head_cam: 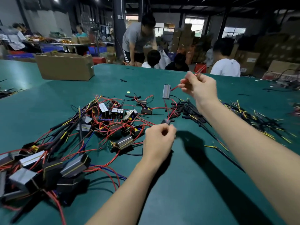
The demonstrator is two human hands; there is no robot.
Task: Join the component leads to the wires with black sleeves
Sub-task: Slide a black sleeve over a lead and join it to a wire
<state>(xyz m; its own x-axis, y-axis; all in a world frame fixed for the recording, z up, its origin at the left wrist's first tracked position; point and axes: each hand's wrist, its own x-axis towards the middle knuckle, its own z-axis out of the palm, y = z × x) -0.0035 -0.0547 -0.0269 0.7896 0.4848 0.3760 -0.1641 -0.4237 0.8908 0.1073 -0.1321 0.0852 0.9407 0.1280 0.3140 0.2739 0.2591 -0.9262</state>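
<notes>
Green mat-covered table bearing a heap of foil-wrapped box components with red leads, left of both sets of fingers. Right hand, raised, pinches thin red leads from which a silver rectangular component hangs just left of its fingertips. Left hand, lower, fingers curled, pinches a short black sleeve at its tips. Leads likely light, limp and springy; best held near their ends.

2 hands, 1 cardboard box, 1 green table, 4 people just beyond it.
</notes>
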